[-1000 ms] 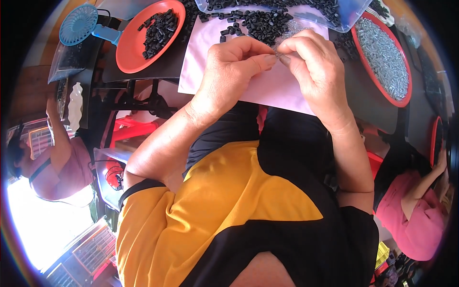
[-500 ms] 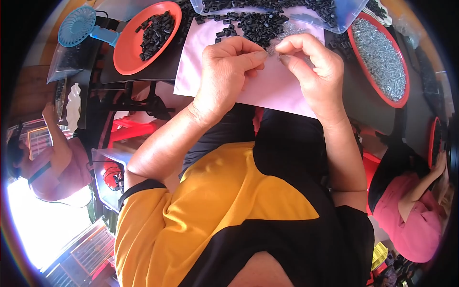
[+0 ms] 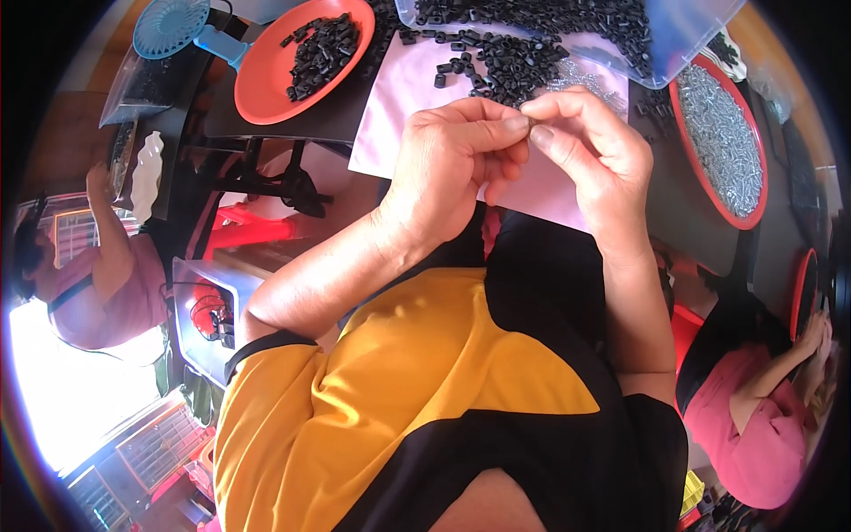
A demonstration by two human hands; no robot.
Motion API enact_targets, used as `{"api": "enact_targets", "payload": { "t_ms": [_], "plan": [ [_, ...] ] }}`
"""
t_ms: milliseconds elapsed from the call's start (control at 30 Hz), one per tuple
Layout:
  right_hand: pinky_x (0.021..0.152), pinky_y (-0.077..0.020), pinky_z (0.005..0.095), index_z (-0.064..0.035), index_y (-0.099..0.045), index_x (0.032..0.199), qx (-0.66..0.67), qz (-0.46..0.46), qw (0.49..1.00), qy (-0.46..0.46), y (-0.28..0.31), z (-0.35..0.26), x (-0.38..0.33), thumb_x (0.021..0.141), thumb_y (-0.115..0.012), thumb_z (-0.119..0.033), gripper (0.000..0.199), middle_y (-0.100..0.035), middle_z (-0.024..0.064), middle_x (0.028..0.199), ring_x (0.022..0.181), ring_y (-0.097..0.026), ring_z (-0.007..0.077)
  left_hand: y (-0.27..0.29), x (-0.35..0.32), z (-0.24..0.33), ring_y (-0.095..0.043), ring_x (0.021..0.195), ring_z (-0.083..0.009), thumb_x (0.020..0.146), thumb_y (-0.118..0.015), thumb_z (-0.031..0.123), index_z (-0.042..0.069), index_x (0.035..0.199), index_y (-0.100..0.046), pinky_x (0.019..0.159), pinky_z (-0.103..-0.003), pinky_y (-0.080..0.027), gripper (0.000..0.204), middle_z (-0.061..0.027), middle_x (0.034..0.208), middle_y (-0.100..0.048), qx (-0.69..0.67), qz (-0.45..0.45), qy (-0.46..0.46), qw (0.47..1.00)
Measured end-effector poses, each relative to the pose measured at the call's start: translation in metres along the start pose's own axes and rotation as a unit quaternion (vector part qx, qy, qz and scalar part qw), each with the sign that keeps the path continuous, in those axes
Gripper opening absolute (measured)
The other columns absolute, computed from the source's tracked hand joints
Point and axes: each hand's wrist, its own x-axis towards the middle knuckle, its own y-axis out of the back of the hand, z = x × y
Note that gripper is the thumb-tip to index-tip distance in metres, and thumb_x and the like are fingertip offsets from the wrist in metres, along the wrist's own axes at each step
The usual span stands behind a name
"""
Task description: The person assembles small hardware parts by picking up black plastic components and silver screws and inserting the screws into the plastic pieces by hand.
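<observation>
My left hand [image 3: 448,164] and my right hand [image 3: 607,160] meet above a pale pink sheet [image 3: 379,133] on the table. Thumb and forefinger of each are pinched together, their tips almost touching. Whatever sits between them is too small and too covered to make out. Just beyond my fingertips lies a heap of small black plastic pieces [image 3: 510,66]. Beside it, to the right, is a loose spread of tiny shiny metal parts [image 3: 585,78], partly behind my right hand.
A clear plastic tub [image 3: 674,53] of black pieces stands at the far edge. Left are an orange-red plate [image 3: 261,97] with black pieces and a blue fan [image 3: 171,28]. Right is a red-rimmed tray [image 3: 756,199] of metal parts. Co-workers sit left [image 3: 111,293] and right [image 3: 749,412].
My two hands have come together, so the fingertips that were apart now nearly touch. The whole view has shifted, with the table things sitting farther right and slightly lower.
</observation>
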Motion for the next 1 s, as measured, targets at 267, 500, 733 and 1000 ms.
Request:
{"api": "enact_targets", "payload": {
  "t_ms": [267,500,733,1000],
  "plan": [
    [0.079,-0.0510,0.0220,0.0005,-0.067,0.098,0.037,0.022,0.994,-0.099,-0.012,-0.008,0.001,0.088,-0.069,0.002,0.010,-0.069,0.0009,0.091,0.086,-0.063,0.0071,0.033,0.009,0.010,-0.060,0.064,-0.0130,0.086,-0.076,0.018,-0.002,0.088,-0.070,0.057,-0.025,-0.046,0.021,-0.0046,0.079,-0.066,0.394,0.090,-0.293,0.867],
    [0.077,-0.0503,0.0208,0.0008,-0.068,0.097,0.042,0.012,0.994,-0.101,-0.010,-0.008,0.005,0.089,-0.069,0.001,0.008,-0.069,-0.0004,0.089,0.082,-0.062,0.0055,0.066,0.056,0.022,-0.063,0.074,-0.0241,0.079,-0.077,0.014,0.000,0.091,-0.067,0.069,-0.035,-0.052,0.021,-0.0104,0.083,-0.062,0.697,0.123,-0.399,0.583],
    [0.072,-0.0493,0.0209,0.0007,-0.068,0.095,0.009,0.011,0.996,-0.088,-0.020,-0.007,0.016,0.089,-0.068,0.000,0.006,-0.069,0.0011,0.084,0.079,-0.062,0.0055,0.070,0.043,0.017,-0.064,0.074,-0.0189,0.087,-0.068,0.008,0.001,0.096,-0.068,0.066,-0.031,-0.051,0.010,-0.0082,0.085,-0.066,0.608,0.082,-0.410,0.675],
    [0.068,-0.0485,0.0216,0.0001,-0.067,0.094,-0.010,-0.009,0.996,-0.090,-0.024,-0.007,0.023,0.087,-0.068,0.001,0.007,-0.068,0.0020,0.079,0.075,-0.061,0.0060,0.032,0.003,0.021,-0.061,0.069,-0.0103,0.095,-0.063,0.007,-0.005,0.101,-0.068,0.057,-0.023,-0.047,0.014,-0.0082,0.082,-0.068,0.219,0.002,-0.131,0.967]
  ]
}}
